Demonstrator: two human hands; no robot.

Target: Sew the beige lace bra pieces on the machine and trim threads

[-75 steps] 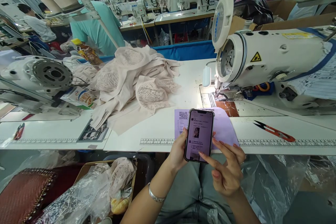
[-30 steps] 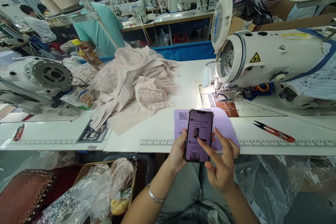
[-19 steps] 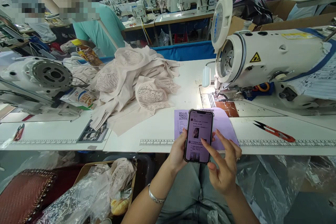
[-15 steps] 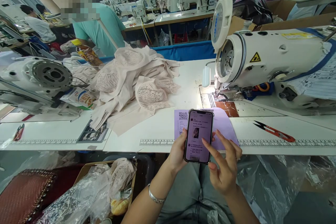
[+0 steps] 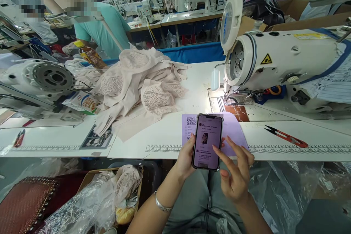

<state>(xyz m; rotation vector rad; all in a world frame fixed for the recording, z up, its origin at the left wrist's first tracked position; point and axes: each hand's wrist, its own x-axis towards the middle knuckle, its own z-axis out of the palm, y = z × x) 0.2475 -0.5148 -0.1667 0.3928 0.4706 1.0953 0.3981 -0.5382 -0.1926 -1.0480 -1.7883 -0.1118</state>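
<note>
My left hand (image 5: 185, 159) grips a smartphone (image 5: 207, 140) upright over the table's front edge, its lit screen facing me. My right hand (image 5: 236, 173) hovers at the phone's right side, fingers apart, the index fingertip touching the lower screen. Behind the phone a purple paper slip (image 5: 233, 133) with a QR code lies on the white table (image 5: 170, 131). A silver bracelet sits on my left wrist.
A white sewing machine (image 5: 285, 62) stands at right, red thread snips (image 5: 286, 136) in front of it. A heap of beige lace fabric (image 5: 139, 84) lies at centre left. Another machine (image 5: 41, 80) and a carton sit far left. Plastic bags lie below. Other people work behind.
My right index finger slid up onto the screen and back down a little. The phone and my left hand stayed in place.
</note>
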